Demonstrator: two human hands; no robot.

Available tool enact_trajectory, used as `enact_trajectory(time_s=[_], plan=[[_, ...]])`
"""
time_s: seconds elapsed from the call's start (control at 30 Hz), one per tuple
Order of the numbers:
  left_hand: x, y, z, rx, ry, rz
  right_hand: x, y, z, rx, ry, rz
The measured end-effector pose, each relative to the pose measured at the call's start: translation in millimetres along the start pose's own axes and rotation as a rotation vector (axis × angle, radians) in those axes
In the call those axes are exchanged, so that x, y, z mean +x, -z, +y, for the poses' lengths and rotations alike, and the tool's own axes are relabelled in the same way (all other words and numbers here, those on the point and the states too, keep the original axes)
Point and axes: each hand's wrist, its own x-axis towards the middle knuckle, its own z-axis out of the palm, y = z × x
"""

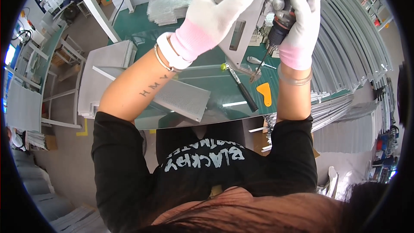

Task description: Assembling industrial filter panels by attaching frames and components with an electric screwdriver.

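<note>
My left hand (211,15), in a white glove with a pink cuff, lies against a grey metal panel (241,28) with a rectangular slot. Its thumb stretches out to the right; the fingertips run toward the top edge and are partly cut off. In my right hand (302,30), also gloved, is a black and orange power screwdriver (280,32). Its long thin bit slants down and left toward a small metal piece (255,76) on the green tabletop (181,118). A black-handled hammer (246,95) with a green-yellow end lies below the panel, beside a yellow scraper (264,94).
A white-handled tool (258,61) lies near the bit. Perforated metal sheet (183,99) rests at the table's front. Stacked panels (108,60) stand left, bubble-wrapped sheets (170,2) behind. Long metal strips (345,39) are piled at the right. A white post (95,6) rises at the back left.
</note>
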Motion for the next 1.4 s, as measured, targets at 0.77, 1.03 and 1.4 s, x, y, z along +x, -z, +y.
enact_trajectory(time_s=[0.77,1.03,1.4], plan=[[4,0,-1,0.009,-0.026,-0.008,1,13,16,-0.038,0.081,0.048],[15,27,3,0.848,-0.742,0.011,-2,6,22,-0.036,0.027,0.016],[5,-3,2,0.049,-0.105,0.025,6,-7,-1,0.126,0.052,0.107]])
